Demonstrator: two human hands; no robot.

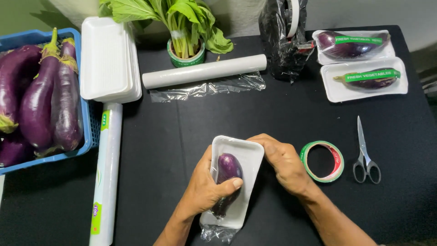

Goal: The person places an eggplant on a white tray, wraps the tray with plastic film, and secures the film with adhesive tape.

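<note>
A white foam tray lies on the black table near me, with a small purple eggplant in it under clear film. My left hand clasps the tray's left side, thumb pressed on the eggplant. My right hand grips the tray's right edge with fingers curled under. Bunched film sticks out below the tray's near end.
A tape roll and scissors lie to the right. Two wrapped eggplant trays sit far right. A film roll, leafy greens, a black bag, stacked trays, a boxed roll and a blue basket of eggplants surround.
</note>
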